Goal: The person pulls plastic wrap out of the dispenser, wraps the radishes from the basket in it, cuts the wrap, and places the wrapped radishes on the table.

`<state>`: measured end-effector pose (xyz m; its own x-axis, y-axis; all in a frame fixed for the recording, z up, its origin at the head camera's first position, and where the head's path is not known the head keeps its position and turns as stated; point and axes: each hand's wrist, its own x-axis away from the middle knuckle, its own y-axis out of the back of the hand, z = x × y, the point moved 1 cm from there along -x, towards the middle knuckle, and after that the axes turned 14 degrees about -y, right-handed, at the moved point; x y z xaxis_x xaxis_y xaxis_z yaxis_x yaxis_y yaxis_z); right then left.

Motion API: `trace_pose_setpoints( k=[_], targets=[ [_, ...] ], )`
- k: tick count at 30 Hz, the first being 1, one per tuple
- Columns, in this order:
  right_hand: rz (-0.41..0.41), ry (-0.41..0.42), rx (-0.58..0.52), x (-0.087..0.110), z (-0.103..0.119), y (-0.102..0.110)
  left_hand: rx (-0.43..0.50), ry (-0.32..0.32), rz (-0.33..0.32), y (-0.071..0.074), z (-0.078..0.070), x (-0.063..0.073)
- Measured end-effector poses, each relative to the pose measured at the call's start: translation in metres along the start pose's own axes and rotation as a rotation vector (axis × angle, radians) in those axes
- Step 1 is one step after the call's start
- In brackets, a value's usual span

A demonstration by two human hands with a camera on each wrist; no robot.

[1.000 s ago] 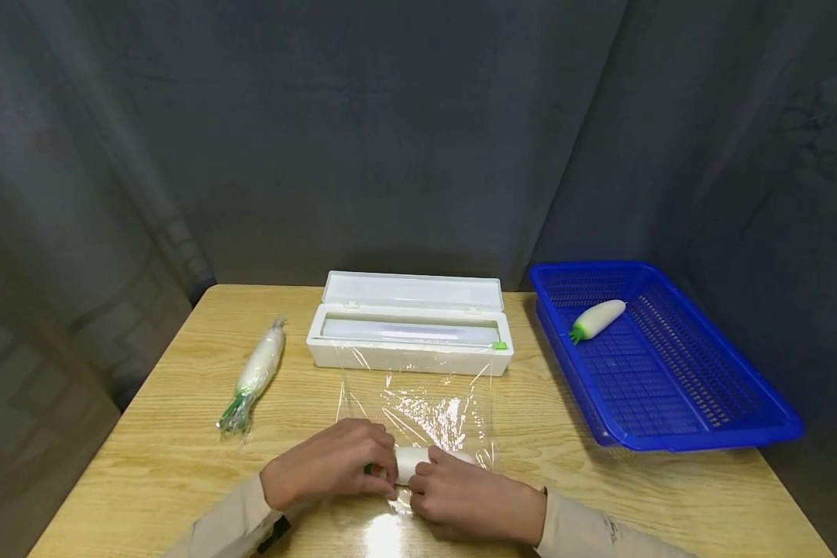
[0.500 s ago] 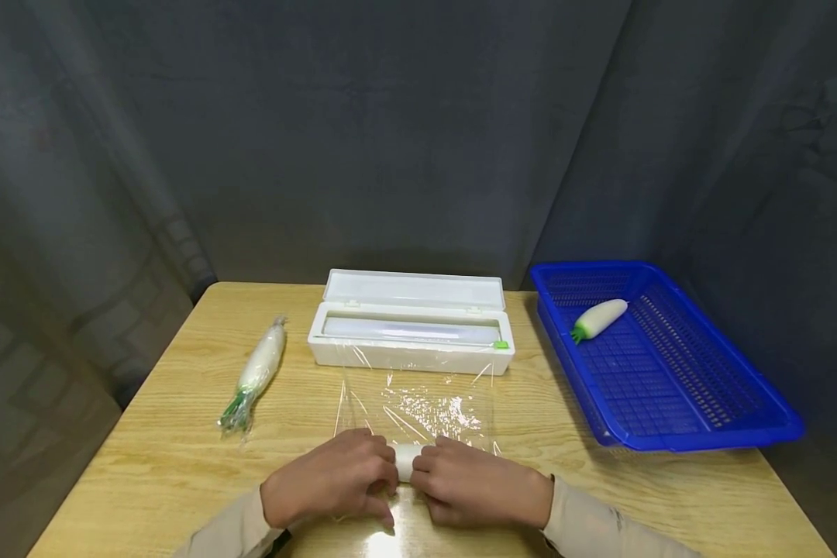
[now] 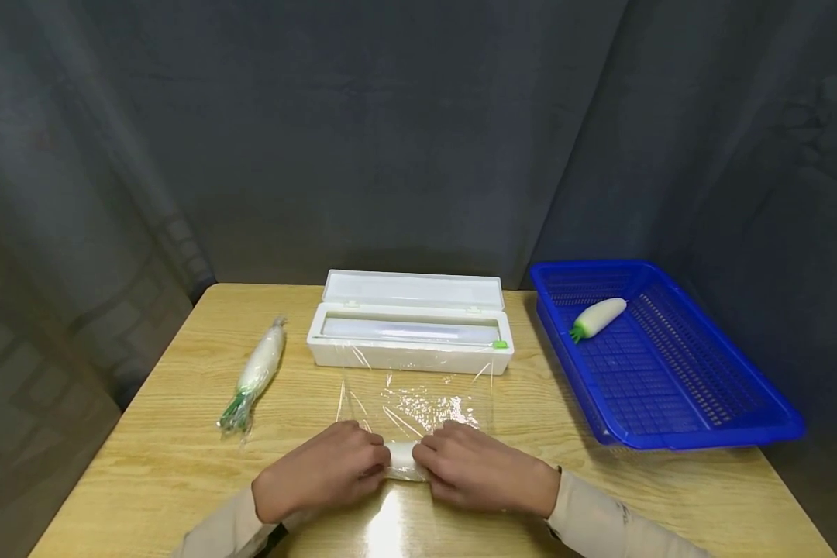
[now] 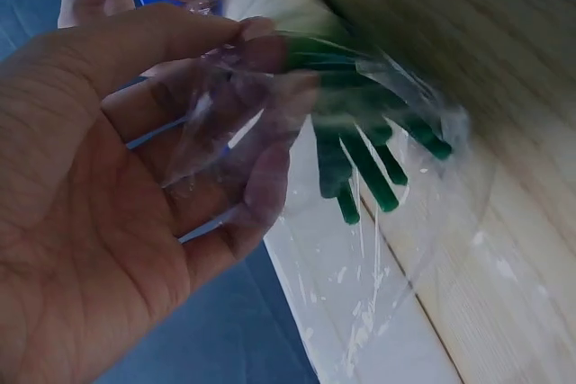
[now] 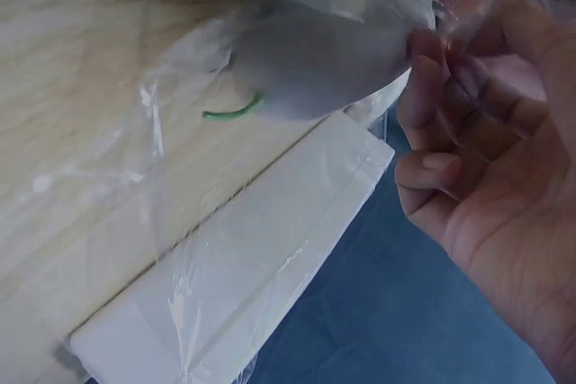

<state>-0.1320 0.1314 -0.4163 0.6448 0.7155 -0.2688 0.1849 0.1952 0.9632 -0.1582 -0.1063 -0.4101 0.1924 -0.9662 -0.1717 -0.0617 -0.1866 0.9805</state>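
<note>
A white radish [image 3: 404, 459] lies crosswise near the front of the table, with clear cling film [image 3: 418, 403] over it. My left hand [image 3: 324, 469] is at its leafy end. In the left wrist view, thumb and fingers pinch the film beside the green leaves [image 4: 364, 155], which spread under the film. My right hand [image 3: 484, 469] is at the other end; in the right wrist view its thumb and index finger pinch film against the radish body [image 5: 333, 60], near a thin green root tip [image 5: 232, 114]. The film runs back to an open white dispenser box [image 3: 411, 358].
A film-wrapped radish [image 3: 261, 364] lies on the left of the table [image 3: 174, 457]. At the right, a blue basket [image 3: 697, 443] holds one bare radish [image 3: 600, 318]. A green slide cutter [image 3: 500, 344] sits on the box's right end. Dark curtains [image 3: 418, 139] hang behind.
The radish has rolled slightly in the film under both hands. My left thumb, which was stretched out half a second ago, has come in to the radish. Box and basket have stayed put.
</note>
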Motion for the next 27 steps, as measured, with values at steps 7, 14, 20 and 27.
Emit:
trace_pose_setpoints(
  k=[7,14,20,27],
  targets=[
    [0.03,-0.071,-0.055,-0.001,-0.004,0.004,0.107,0.018,-0.031,0.003,0.008,0.001],
    [0.053,-0.137,-0.06,0.0,-0.009,0.009,0.194,0.052,-0.025,0.004,0.014,0.002],
    [0.021,-0.17,0.003,0.003,-0.015,0.013,0.23,0.055,-0.042,0.005,0.019,0.003],
    [0.04,-0.223,0.014,0.006,-0.028,0.021,0.293,0.077,-0.048,0.007,0.026,0.007]
  ],
)
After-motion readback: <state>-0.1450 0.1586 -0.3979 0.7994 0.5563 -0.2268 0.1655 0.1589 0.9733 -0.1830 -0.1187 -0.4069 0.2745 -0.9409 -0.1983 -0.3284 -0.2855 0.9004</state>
